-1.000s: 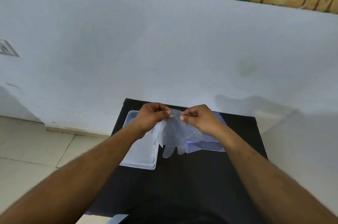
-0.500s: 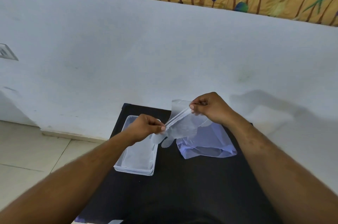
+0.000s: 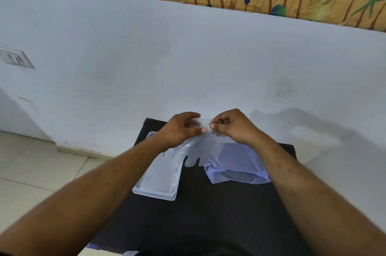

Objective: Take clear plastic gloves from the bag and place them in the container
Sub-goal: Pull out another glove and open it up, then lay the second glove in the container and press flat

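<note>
Clear thin glove [image 3: 203, 149] dangling fingers-down above table [image 3: 229, 214], between container [image 3: 158, 180] and bag [image 3: 236, 164]. Pinched at cuff by left hand [image 3: 180, 129] and right hand [image 3: 234, 126]. Hands closer together than 0.5 s ago.

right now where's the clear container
In the head view, the clear container sits on the left part of the black table, under the left forearm, with the plastic bag to its right.

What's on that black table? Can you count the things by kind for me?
Clear plastic glove, held up by both hands: 1
Clear container: 1
Plastic bag: 1
Total: 3; gloves inside the bag can't be counted.
</note>
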